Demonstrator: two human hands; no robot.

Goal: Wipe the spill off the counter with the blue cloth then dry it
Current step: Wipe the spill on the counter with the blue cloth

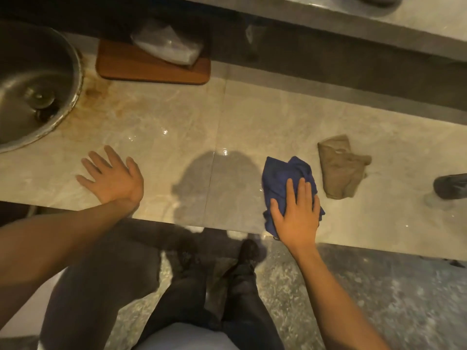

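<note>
While the left hand (111, 176) lies flat on the counter (177, 114) with fingers spread wide and holding nothing, the right hand (295, 210) presses down palm-first on the blue cloth (280, 175), its fingers extended and only slightly parted rather than curled into a grip. The two hands are well apart, left one nearer the sink (32, 84), right one close to the counter's near edge.

The cloth sits bunched under the palm, its long axis running from the near edge away toward the back wall, with the loose crumpled end pointing away from the person. Its near corner reaches the edge of the counter. Just beside it, to the right and not touching, lies a tan cloth (341, 168), folded and rumpled.

Small wet glints show on the stone between the hands, partly under a head-shaped shadow, so the extent of the spill is hard to make out. A board (141, 69) at the back carries a clear bag (169, 44). The sink is cut off at the left, and a dark object (452, 185) is cut off at the right edge; I cannot tell what it is.
</note>
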